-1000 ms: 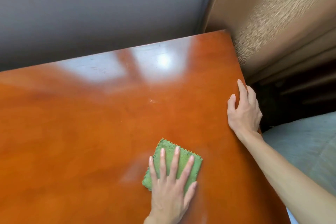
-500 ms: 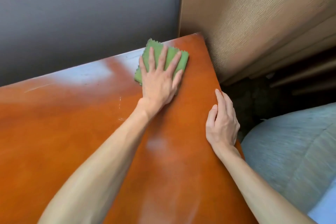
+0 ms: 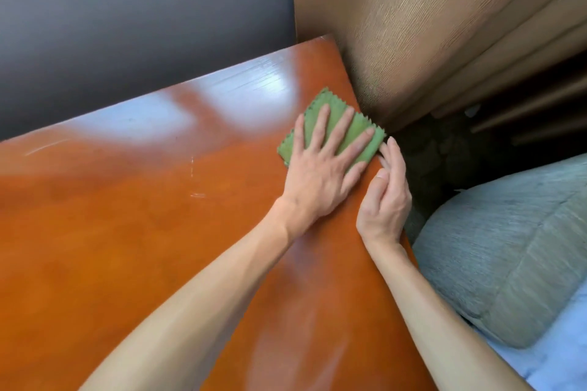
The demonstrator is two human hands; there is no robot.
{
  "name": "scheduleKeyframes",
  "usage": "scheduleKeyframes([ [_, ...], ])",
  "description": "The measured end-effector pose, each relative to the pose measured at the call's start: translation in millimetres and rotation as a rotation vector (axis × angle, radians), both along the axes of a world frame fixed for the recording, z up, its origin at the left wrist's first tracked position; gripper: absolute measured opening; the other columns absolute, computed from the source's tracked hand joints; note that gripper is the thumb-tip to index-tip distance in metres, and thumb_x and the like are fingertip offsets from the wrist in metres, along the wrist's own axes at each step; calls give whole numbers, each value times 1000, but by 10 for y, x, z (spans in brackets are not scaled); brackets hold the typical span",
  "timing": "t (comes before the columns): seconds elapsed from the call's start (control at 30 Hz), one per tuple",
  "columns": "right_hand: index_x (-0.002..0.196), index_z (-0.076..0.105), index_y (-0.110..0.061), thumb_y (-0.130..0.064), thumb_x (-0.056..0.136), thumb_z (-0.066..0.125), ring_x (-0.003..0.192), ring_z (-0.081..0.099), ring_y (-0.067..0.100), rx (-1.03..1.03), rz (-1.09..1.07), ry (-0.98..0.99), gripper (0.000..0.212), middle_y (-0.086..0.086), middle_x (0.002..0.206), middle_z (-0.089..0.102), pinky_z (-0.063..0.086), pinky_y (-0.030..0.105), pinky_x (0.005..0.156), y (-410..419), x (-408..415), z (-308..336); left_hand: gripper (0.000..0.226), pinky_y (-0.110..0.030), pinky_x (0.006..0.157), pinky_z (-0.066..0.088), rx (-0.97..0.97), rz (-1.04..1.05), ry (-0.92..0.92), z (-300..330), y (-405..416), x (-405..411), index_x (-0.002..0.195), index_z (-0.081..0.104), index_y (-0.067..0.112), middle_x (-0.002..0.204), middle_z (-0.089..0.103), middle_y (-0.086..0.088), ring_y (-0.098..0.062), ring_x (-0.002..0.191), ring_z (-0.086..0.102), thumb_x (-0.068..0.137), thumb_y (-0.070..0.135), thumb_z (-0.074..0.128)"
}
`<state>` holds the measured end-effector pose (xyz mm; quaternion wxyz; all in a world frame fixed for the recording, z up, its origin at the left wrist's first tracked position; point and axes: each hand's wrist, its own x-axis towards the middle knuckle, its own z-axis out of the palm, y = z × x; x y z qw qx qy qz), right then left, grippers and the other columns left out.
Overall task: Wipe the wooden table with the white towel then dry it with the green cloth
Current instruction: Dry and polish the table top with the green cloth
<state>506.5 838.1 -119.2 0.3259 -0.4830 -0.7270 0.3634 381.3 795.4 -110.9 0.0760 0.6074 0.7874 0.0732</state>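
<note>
Probably home bedroom: grey bedding (image 3: 508,251), curtain (image 3: 428,25), wooden table (image 3: 127,232).

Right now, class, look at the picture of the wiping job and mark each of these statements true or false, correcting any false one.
1. The left hand presses flat on the green cloth. True.
2. The cloth lies in the middle of the table. False: it lies near the table's right edge, toward the far corner.
3. The right hand rests at the table's right edge, close beside the cloth. True.
4. A white towel lies on the table. False: no white towel is in view.
5. The cloth is bunched into a ball. False: it lies flat under spread fingers.
</note>
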Motion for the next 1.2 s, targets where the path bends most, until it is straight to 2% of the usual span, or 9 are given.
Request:
scheduleKeyframes([
  [0.13, 150, 41, -9, -26, 104, 29, 129, 54, 4, -316, 26, 75, 50, 5, 144, 56, 43, 30, 111, 116, 90, 115, 57, -66, 120, 7, -76, 21, 2, 40, -612, 434, 159, 21, 38, 169, 16, -6, -40, 155, 5, 105, 55, 25],
  [0.2, 150, 41, -13, -32, 105, 29, 132, 52, 5, -479, 64, 124, 51, 4, 146, 54, 40, 33, 115, 201, 157, 173, 58, -67, 120, 4, -120, -1, 9, 68, -846, 713, 160, 17, 40, 169, 12, -6, -41, 155, 2, 105, 56, 24],
  [0.37, 148, 43, -21, -38, 104, 31, 136, 47, 4, -421, 201, 7, 49, -3, 147, 52, 39, 26, 115, 200, 216, 236, 60, -66, 117, 8, -198, -206, -19, 76, -1342, 1546, 158, 20, 42, 169, 13, -3, -39, 155, 5, 102, 59, 34],
  [0.53, 144, 49, -13, -25, 107, 30, 129, 56, 8, -471, 104, 148, 43, 6, 139, 60, 43, 29, 112, 217, 199, 186, 58, -62, 121, 1, -162, -268, -11, 45, -1325, 1503, 156, 25, 44, 168, 19, 2, -34, 155, 3, 100, 60, 28],
  [0.7, 131, 61, -10, -15, 108, 32, 119, 62, 4, -503, 47, 183, 37, -2, 124, 66, 47, 21, 103, 202, 188, 163, 56, -62, 121, 12, 24, 54, -87, -26, -611, 277, 151, 42, 41, 163, 33, -2, -38, 152, 22, 96, 56, 40],
  [0.93, 136, 57, -7, -18, 109, 31, 119, 63, 4, -538, -39, 211, 39, 3, 128, 66, 47, 20, 103, 193, 171, 192, 57, -65, 120, 5, -107, 335, -31, 43, 485, -1036, 157, 24, 45, 168, 18, -4, -40, 154, 11, 102, 59, 22],
  [1.0, 138, 55, -7, -18, 110, 30, 119, 63, 6, -535, -54, 211, 40, 5, 128, 66, 48, 21, 103, 190, 163, 195, 57, -66, 119, 6, -106, 333, -4, 49, 601, -908, 157, 27, 43, 168, 19, -5, -42, 153, 12, 102, 58, 22],
  [1.13, 143, 48, -6, -19, 109, 30, 121, 62, 10, -550, -105, 263, 40, 12, 135, 61, 47, 25, 106, 220, 144, 196, 57, -66, 119, 9, -47, 59, 7, 20, 269, -124, 154, 37, 40, 166, 26, -6, -42, 153, 15, 101, 56, 29],
  [1.2, 145, 46, -11, -25, 107, 32, 129, 56, 11, -453, -79, 156, 43, 7, 144, 55, 42, 32, 113, 188, 138, 190, 57, -66, 120, 5, -66, -17, -12, 32, -135, 312, 156, 31, 39, 168, 19, -6, -41, 154, 7, 102, 57, 29],
])
